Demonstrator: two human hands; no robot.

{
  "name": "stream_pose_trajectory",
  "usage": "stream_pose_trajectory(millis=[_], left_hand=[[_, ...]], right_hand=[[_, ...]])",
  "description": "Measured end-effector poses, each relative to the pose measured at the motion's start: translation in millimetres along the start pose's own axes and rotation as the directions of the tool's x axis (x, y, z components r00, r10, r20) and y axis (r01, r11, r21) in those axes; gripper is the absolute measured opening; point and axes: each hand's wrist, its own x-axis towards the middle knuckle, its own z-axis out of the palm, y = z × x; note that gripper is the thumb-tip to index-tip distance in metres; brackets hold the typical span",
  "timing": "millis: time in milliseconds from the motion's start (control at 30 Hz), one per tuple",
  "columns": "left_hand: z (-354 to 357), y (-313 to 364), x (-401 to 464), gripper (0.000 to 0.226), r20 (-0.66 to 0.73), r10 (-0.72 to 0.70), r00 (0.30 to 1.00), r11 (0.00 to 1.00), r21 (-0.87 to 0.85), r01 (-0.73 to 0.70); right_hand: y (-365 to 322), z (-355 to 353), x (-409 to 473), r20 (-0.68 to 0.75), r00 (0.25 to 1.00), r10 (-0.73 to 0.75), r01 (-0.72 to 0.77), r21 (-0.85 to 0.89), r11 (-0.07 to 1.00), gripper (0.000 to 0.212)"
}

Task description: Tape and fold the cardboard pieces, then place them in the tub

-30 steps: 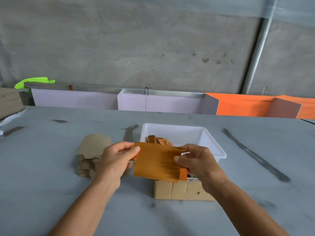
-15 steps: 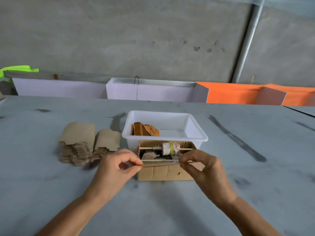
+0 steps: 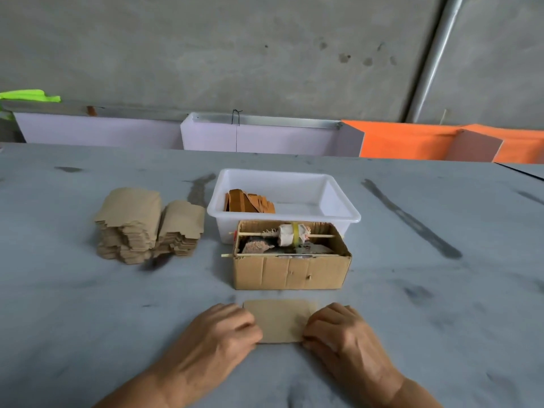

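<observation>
Cardboard piece (image 3: 279, 320) lies flat on the worktop (image 3: 88, 319), both hands' grip, left (image 3: 223, 334) and right (image 3: 338, 334), pressing its ends with curled fingers.

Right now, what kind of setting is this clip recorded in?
Probably a small packing workshop: a bare concrete wall, a stained grey worktable, and stacks of cut cardboard blanks beside a white tub of folded pieces.

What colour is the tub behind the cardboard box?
White tub, seen in the head view.

A cardboard piece (image 3: 279, 320) lies between the fingers (image 3: 245, 325) of both hands; beyond the fingertips stands a cardboard box (image 3: 290, 272), the tub (image 3: 282, 214) behind it.
</observation>
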Motion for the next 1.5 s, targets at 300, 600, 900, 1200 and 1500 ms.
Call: stream_pose_trajectory(millis=[300, 600, 900, 1200, 1500], left_hand=[[21.6, -1.5, -0.1, 0.008, -0.013, -0.360, 0.933, 0.891, -0.302, 0.340], [36.1, 2.1, 8.6, 0.010, 0.063, -0.639, 0.766, 0.729, -0.267, 0.630], [34.9, 6.3, 16.3, 0.012, 0.186, -0.779, 0.599, 0.568, -0.198, 0.799], [26.4, -1.3, 13.2, 0.029, 0.192, -0.835, 0.516, 0.463, -0.265, 0.846], [23.5, 30.4, 10.3, 0.033, -0.092, -0.153, 0.984, 0.988, -0.030, 0.151]], right_hand=[[-1.8, 4.0, -0.8, 0.015, 0.972, 0.236, -0.233, 0.230, 0.945, 0.007], [-14.7, 16.3, 2.0, -0.005, 0.829, 0.560, -0.544, 0.227, 0.808, 0.007], [-16.9, 16.7, 15.4, 0.135, 0.653, 0.745, -0.757, 0.120, 0.642, 0.012], [-14.1, 7.0, 20.6, 0.246, 0.557, 0.793, -0.829, 0.222, 0.514, 0.018], [-24.2, 13.4, 3.1, 0.081, 0.672, 0.736, -0.712, 0.345, 0.612, 0.028]])
